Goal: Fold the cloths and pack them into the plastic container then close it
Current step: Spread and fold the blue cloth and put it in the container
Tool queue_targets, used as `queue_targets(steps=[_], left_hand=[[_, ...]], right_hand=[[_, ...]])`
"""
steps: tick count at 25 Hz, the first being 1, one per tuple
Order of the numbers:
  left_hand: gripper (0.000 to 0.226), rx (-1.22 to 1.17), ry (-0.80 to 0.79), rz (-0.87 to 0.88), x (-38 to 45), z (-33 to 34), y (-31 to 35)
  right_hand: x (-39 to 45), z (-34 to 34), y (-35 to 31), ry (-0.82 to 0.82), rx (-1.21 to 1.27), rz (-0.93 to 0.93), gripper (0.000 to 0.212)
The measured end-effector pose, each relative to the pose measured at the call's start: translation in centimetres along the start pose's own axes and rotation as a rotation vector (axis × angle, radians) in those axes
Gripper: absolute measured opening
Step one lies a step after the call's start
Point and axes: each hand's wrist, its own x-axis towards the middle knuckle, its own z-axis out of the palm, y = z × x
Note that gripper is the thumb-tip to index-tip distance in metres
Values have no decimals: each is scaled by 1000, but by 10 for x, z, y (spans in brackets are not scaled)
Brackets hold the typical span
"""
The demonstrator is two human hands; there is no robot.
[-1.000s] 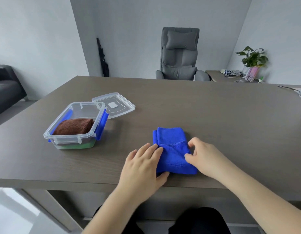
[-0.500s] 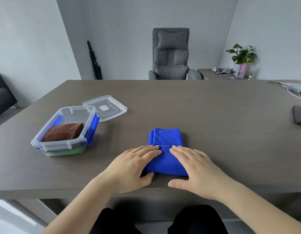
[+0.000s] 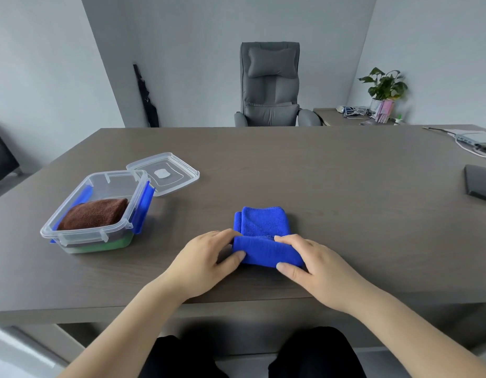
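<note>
A folded blue cloth (image 3: 263, 227) lies on the brown table near its front edge. Its near end is lifted and rolled away from me. My left hand (image 3: 206, 264) pinches that rolled end at the left, thumb underneath. On the right side my right hand (image 3: 313, 266) grips the same end. At the left stands a clear plastic container (image 3: 81, 237) with blue side clips. A folded brown cloth (image 3: 96, 214) lies in it on top of a green one. The clear lid (image 3: 164, 173) rests flat on the table just behind the container.
A grey office chair (image 3: 270, 85) stands behind the far edge of the table (image 3: 345, 192). A dark flat device (image 3: 480, 182) and cables (image 3: 471, 144) lie at the right edge. A potted plant (image 3: 383, 85) sits on a side desk at the back right.
Both hands went from lying flat on the blue cloth's near end to gripping it and lifting it into a fold away from me. The camera view has shifted slightly.
</note>
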Motion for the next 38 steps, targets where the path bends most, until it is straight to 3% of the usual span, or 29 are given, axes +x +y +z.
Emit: queue_targets(steps=[4,11,20,30,35,38], left_hand=[[28,-76,111,-104,4,4,11],[42,-109,231,-461,15,18,24],[44,-42,153,-753,41,22,8],[53,129,134,-857,53,21,4],[58,126,-76,-917,59,16,14],[54,49,-98,-941,65,17,17]], right_hand=[[6,-9,-1,69,106,83,27],[37,-12,-7,78,46,242,30],[85,8,-5,76,-97,402,43],[96,18,3,148,-257,519,54],[95,20,2,119,-217,547,54],[94,19,1,120,-212,557,54]])
